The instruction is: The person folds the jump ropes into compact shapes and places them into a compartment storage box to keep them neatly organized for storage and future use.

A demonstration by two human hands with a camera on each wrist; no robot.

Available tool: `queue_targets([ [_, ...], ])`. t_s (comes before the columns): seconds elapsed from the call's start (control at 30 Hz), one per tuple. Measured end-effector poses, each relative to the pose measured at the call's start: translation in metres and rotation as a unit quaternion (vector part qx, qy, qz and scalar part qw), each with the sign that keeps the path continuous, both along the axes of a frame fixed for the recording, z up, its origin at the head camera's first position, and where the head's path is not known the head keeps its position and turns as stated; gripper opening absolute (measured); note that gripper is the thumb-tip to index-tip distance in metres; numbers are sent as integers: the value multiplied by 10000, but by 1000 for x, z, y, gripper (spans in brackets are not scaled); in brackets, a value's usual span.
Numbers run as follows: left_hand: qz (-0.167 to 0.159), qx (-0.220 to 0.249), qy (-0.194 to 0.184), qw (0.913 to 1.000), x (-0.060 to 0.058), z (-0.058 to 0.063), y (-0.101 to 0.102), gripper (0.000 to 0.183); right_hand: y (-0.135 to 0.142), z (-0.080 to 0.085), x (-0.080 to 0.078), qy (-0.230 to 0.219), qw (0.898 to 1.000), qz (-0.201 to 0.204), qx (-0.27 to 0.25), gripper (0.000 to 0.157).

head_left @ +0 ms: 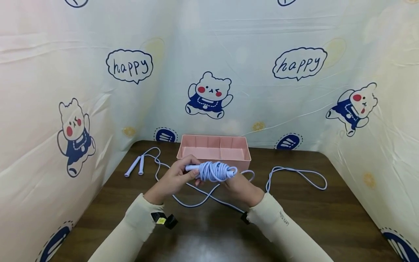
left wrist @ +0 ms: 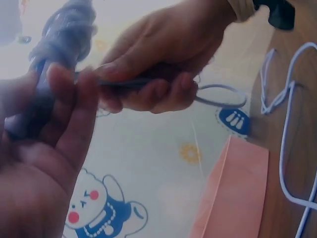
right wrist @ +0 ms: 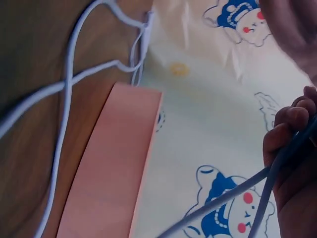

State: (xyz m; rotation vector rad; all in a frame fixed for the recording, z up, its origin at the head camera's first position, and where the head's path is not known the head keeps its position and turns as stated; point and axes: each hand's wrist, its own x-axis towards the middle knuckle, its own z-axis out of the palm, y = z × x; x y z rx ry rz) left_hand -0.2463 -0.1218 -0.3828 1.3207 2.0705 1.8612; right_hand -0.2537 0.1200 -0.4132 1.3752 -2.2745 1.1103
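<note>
A light purple jump rope (head_left: pixel 214 171) is wound in many turns around its handle, held up over the table in front of the pink box. My left hand (head_left: pixel 175 178) grips the handle at its left end, thumb on top. My right hand (head_left: pixel 240 187) is just below the right end of the coil. In the left wrist view the fingers of my right hand (left wrist: pixel 163 54) pinch a strand of the rope, and a small loop (left wrist: pixel 223 95) sticks out beyond them. The coil hides part of the right fingers in the head view.
A pink divided box (head_left: pixel 199 153) stands at the table's back. Two more rope handles (head_left: pixel 132 166) lie at the back left, their cord (head_left: pixel 193 206) crossing the middle. A rope loop (head_left: pixel 314 171) lies on the right. Patterned cloth (head_left: pixel 209 36) surrounds the table (head_left: pixel 314 218).
</note>
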Motion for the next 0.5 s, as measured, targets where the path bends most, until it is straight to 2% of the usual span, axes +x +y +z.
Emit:
queue_targets([
  [0.13, 573, 96, 103, 9983, 3, 5, 10, 11, -6, 4, 7, 76, 9997, -218, -92, 37],
  [0.2, 928, 39, 130, 9956, 6, 9, 15, 9, -8, 4, 10, 89, 9989, -440, -140, 32],
  [0.3, 1393, -190, 140, 9900, 10, 14, 21, 7, -11, 4, 14, -217, 9977, -597, -232, 28],
  [0.5, 2296, -529, 390, 9710, 7, 17, 24, 8, -10, -3, 24, -642, 9925, -1044, 37, 15],
])
